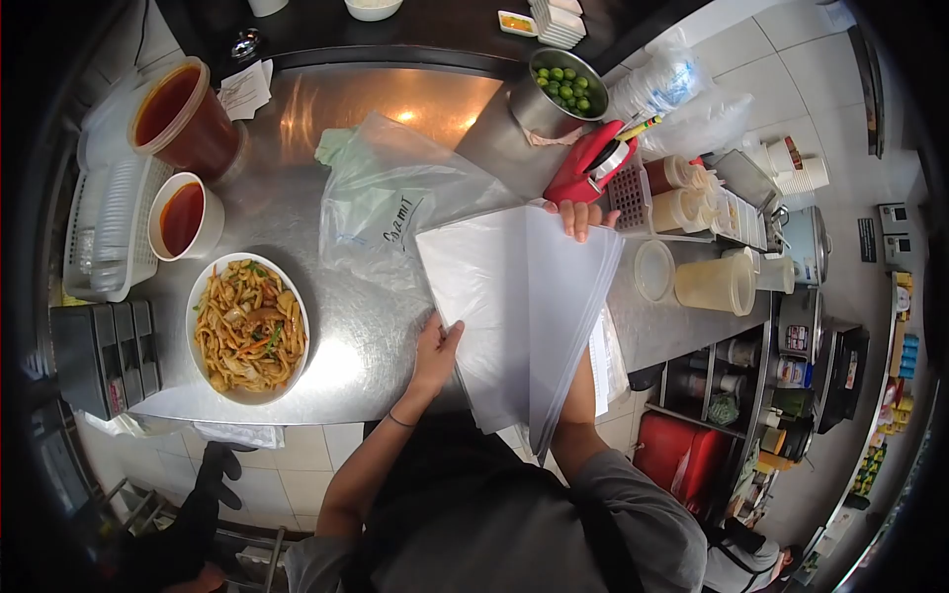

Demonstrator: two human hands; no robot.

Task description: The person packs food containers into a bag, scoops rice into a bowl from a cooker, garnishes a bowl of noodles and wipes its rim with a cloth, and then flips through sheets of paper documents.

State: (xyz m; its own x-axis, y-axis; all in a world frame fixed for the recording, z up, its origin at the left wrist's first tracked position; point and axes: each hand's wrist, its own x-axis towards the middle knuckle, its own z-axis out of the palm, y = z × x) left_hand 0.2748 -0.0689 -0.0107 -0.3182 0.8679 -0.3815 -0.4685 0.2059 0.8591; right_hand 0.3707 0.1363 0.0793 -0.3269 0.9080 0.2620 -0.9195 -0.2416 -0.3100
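Note:
A stack of thin white sheets (pixel 479 287), paper or plastic, I cannot tell which, lies at the counter's front edge. Its right part is lifted and folded over as a flap. My left hand (pixel 435 354) grips the stack's left edge, thumb on top. On the far right corner, my right hand (pixel 581 219) has its fingers curled over the raised sheets; its palm is hidden behind them. Just beyond lies a clear plastic bag (pixel 371 208) with black handwriting. To the left stands a white bowl of stir-fried noodles (pixel 249 326) with vegetables.
A tub of red sauce (pixel 188 109) and a smaller sauce cup (pixel 183 217) stand at the left, beside a basket of lids (pixel 109 227). Behind are a pot of green limes (pixel 563 89) and a red tape dispenser (pixel 590 163). Sauce bottles (pixel 677 208) and tubs line the right.

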